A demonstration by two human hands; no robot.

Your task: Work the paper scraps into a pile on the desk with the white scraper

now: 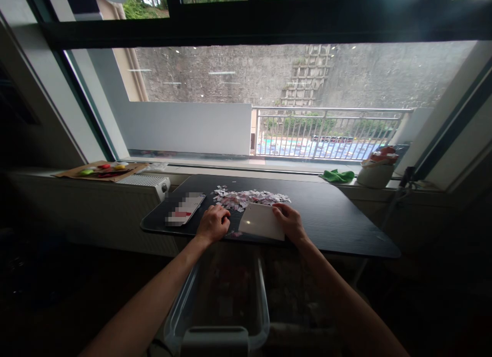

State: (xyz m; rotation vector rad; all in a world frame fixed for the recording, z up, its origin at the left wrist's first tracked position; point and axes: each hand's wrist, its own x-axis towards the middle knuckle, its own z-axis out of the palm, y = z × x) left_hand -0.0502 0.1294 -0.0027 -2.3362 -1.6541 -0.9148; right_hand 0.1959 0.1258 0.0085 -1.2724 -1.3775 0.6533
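Head view: at left on the dark tabletop [334, 218], a flat slab [186, 209] bears pixelated, unreadable markings. Left hand [213, 223] beside it, fingers curled; cannot tell whether it grasps anything. Paper scraps [251, 197] heaped centrally, markings too small to read. White panel [262, 221] before them, right edge gripped by the right hand [290, 222].

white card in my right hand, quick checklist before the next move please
1. White card gripped by the right hand: ok, held at its right side.
2. Left hand empty: cannot tell, fingers curled.
3. Paper scraps all in one heap: not ok, a few lie apart.
4. Phone-like device away from the heap: ok, to its left.
5. Contents of the clear bin: cannot tell, too dark.
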